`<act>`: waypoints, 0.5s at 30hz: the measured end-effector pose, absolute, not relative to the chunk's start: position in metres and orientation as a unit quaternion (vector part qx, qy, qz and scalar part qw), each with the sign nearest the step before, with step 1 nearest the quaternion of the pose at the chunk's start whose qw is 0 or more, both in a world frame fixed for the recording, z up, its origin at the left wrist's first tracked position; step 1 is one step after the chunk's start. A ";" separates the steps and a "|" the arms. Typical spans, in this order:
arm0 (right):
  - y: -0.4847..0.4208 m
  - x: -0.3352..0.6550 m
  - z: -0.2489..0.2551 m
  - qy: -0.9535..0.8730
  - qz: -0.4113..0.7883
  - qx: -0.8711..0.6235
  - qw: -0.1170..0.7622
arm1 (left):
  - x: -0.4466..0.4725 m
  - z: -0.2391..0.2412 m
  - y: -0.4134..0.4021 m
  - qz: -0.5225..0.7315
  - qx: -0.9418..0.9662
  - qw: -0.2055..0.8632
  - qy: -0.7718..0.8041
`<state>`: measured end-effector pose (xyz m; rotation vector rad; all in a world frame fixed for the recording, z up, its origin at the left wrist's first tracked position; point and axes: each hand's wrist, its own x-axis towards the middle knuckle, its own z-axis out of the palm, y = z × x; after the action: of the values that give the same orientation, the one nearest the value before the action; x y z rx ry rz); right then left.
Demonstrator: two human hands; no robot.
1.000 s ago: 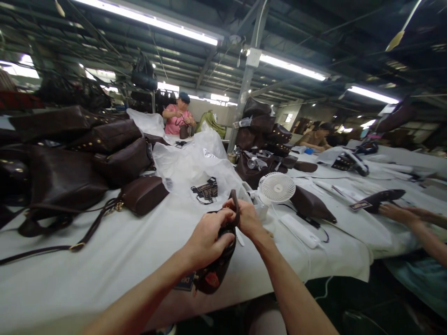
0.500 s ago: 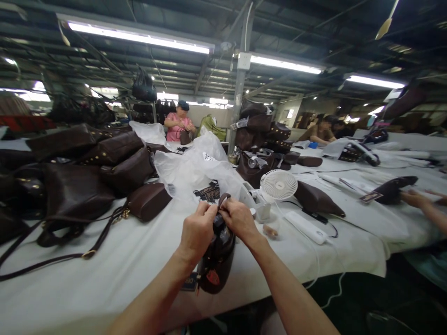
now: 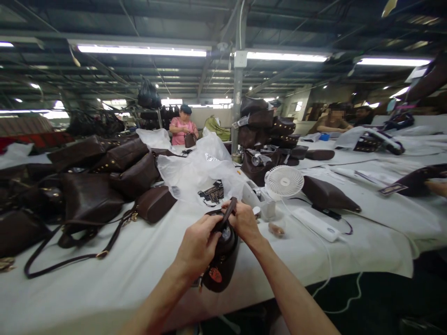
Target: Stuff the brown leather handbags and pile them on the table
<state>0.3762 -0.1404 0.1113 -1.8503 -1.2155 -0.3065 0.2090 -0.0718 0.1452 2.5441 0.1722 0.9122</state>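
A small dark brown leather handbag point(image 3: 223, 263) stands near the table's front edge, with a red tag on its lower side. My right hand point(image 3: 244, 223) pinches the bag's brown strap handle point(image 3: 228, 210), which sticks up in a loop. My left hand point(image 3: 199, 239) is closed at the bag's upper left edge, fingers and thumb gripping by the handle's lower end. Just beyond the hands lie black printed hang tags point(image 3: 213, 193) on crumpled clear plastic bags point(image 3: 195, 170).
Brown handbags point(image 3: 91, 195) pile up on the left, one with a long strap. To the right are a white fan point(image 3: 284, 181), a white power strip point(image 3: 316, 223) and a brown pouch point(image 3: 328, 193). Co-workers sit across the table, and a co-worker's hand point(image 3: 436, 187) shows at far right.
My right hand has drawn the handle up into a clearer loop. My left hand has shifted slightly down along the bag. The view has turned a little to the left.
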 end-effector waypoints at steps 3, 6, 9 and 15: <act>-0.143 0.378 0.110 -0.487 -0.123 -0.729 0.465 | 0.201 0.151 -0.069 0.311 0.899 0.304 0.048; -0.144 0.379 0.112 -0.461 -0.095 -0.728 0.498 | 0.195 0.147 -0.063 0.289 0.914 0.283 -0.003; -0.144 0.381 0.110 -0.429 -0.024 -0.709 0.560 | 0.193 0.129 -0.056 0.268 0.931 0.233 -0.082; -0.141 0.390 0.104 -0.346 0.172 -0.617 0.685 | 0.204 0.091 -0.051 0.382 0.882 0.259 -0.092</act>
<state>0.3902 -0.1414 0.1038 -1.3822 -0.7758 0.3853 0.2039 -0.0513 0.0908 2.3918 -0.2497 1.0345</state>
